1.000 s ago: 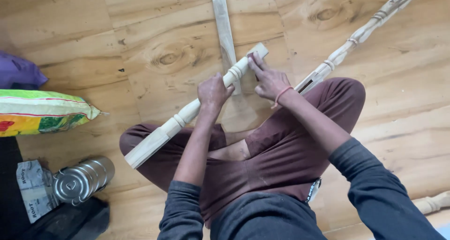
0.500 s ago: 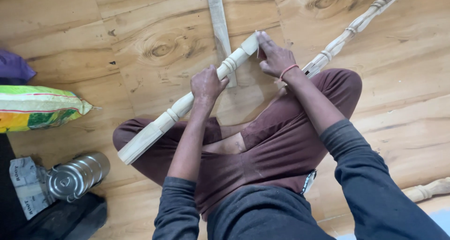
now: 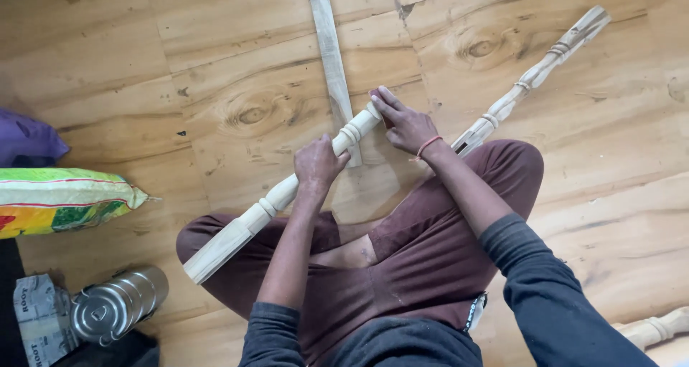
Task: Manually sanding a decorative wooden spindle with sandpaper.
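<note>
A pale turned wooden spindle [image 3: 269,205] lies slantwise across my crossed legs, its square end low at the left and its round end up near the middle. My left hand [image 3: 318,162] grips it around the ringed section. My right hand [image 3: 405,121] closes over the spindle's upper tip. A second carved spindle [image 3: 535,73] lies on the floor to the right, partly hidden under my right knee. A flat thin wooden strip [image 3: 329,48] runs up the floor behind the held spindle.
I sit cross-legged on a wood-grain floor [image 3: 215,66]. At the left lie a colourful woven sack [image 3: 61,202] and a purple cloth [image 3: 25,137]. A steel tiffin can [image 3: 115,306] lies by a grey packet [image 3: 39,324]. Another spindle end [image 3: 657,327] shows at lower right.
My right hand has slid along the spindle's upper end toward its tip, and the spindle has shifted slightly in my lap. My left hand keeps its grip.
</note>
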